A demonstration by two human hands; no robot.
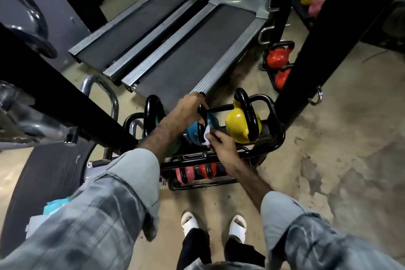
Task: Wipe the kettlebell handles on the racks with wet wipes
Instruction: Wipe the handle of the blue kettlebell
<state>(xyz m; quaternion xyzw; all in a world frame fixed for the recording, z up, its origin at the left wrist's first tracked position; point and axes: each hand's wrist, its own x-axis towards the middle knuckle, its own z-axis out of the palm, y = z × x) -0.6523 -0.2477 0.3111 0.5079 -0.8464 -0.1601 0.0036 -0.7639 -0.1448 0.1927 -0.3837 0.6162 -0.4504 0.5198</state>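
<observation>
A black two-tier rack (276, 138) stands in front of me on the floor. On its top tier sit a blue kettlebell (194, 130), a yellow kettlebell (237, 121) to its right and a green one (173, 144) partly hidden under my left arm. My left hand (188, 108) grips the top of the blue kettlebell's black handle (202, 114). My right hand (223, 146) pinches a white wet wipe (206, 137) against the lower part of that handle. Pink and red kettlebells (197, 172) lie on the lower tier.
Two treadmills (186, 50) lie just behind the rack. A second rack with red kettlebells (277, 59) stands at the right, behind a black post (306, 46). A black beam (65, 98) crosses at my left. A teal wipes pack (54, 204) lies on a dark seat at lower left.
</observation>
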